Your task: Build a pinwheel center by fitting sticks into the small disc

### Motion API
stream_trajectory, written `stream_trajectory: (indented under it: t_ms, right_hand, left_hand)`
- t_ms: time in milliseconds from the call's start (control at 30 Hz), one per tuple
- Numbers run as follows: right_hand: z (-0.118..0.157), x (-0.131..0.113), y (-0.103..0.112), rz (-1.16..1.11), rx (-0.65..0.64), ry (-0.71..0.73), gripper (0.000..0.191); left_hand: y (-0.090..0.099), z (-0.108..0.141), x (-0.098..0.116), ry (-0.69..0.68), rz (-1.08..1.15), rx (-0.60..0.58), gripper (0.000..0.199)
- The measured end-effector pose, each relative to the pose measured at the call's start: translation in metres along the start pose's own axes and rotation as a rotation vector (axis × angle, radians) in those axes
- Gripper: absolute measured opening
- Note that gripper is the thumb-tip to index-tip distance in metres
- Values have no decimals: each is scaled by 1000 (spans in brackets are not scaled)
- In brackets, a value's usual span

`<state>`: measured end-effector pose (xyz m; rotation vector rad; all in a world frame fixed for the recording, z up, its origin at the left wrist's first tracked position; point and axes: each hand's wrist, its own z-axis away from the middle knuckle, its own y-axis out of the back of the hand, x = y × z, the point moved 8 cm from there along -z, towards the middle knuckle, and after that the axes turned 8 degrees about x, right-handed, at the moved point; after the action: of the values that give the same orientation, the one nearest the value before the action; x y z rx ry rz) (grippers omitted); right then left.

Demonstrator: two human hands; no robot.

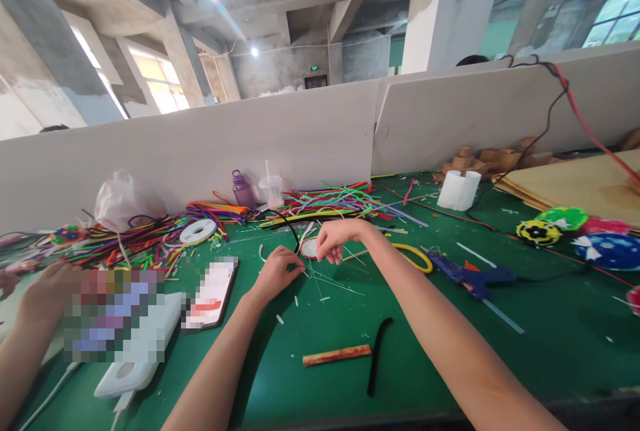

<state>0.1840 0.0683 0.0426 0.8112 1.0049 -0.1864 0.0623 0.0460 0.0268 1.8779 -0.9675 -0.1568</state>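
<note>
Beside a red-rimmed disc (309,247) (phone screen (211,292) blurred), left fingers (291,259) and right fingers (327,248) curl, any pinch unclear.

Slender left forearm (220,358) and slender right forearm (435,324), both bare, tapering to narrow wrists (253,296). Left hand (277,269), right hand (332,238): bare.

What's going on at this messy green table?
A person's right hand is curled right by a small round whitish piece at the green table. The left hand is close by, bent down near the tabletop; I can't tell whether either one grips anything. Colourful fuzzy sticks lie heaped behind them, and a blue glue gun lies off to the right. Another person's hand is at the far left.
</note>
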Motion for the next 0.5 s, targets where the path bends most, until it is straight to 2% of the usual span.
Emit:
stream_trajectory:
  t_ms: [100, 200, 333, 500]
  right_hand:
    - [-10, 8, -27, 84, -156, -150, 38]
    - [-18, 10, -40, 150, -182, -205, 43]
    - [-22, 12, -45, 144, -180, -212, 45]
    - [-17, 15, -43, 131, -218, -210, 46]
  left_hand:
    - [0, 0, -2, 8, -19, 17, 12]
    - [6, 0, -4, 51, -65, 74, 13]
    - [17, 0, -2, 81, -163, 137, 14]
    - [27, 0, -2, 131, -231, 148, 13]
